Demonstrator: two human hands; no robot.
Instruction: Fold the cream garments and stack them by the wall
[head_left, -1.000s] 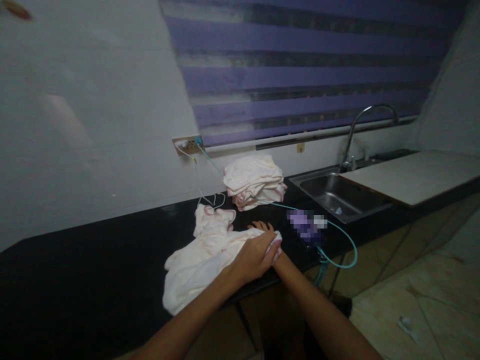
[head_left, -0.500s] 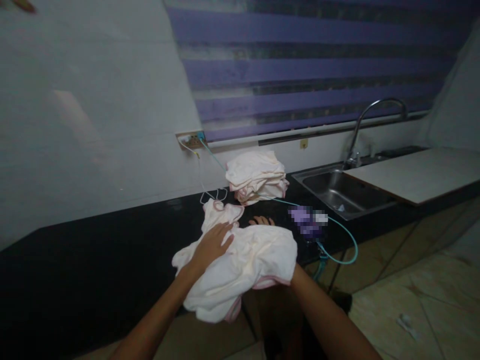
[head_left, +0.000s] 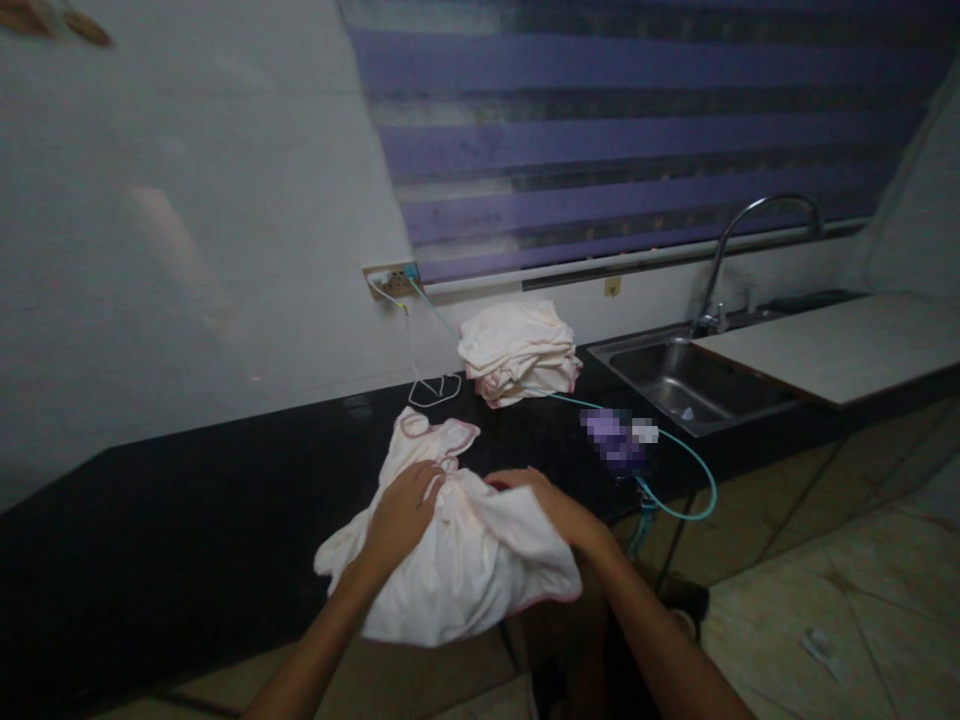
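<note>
A white garment [head_left: 450,580] with pink trim lies rumpled on the black counter, its lower part hanging over the front edge. A neck or sleeve opening lies at its far left end. My left hand [head_left: 405,510] is closed on the gathered cloth near the middle, fingers bent into the fabric. On the other side, my right hand [head_left: 544,500] has its fingers curled at a raised fold; the fingertips are partly hidden by cloth. Behind my hands sits a stack of folded white garments [head_left: 519,350] with pink edges.
The black counter [head_left: 187,520] runs along the wall. To the right are a steel sink [head_left: 690,385], a tap [head_left: 720,260] and a pale board [head_left: 847,345] over part of the sink. A teal cable [head_left: 709,470] loops near a blurred purple item [head_left: 615,435]. A white cable [head_left: 435,395] lies by the wall.
My right hand has come out from under or behind the garment and moved nearer, lifting a fold. The garment has shifted slightly left and toward me, with my left hand staying on it.
</note>
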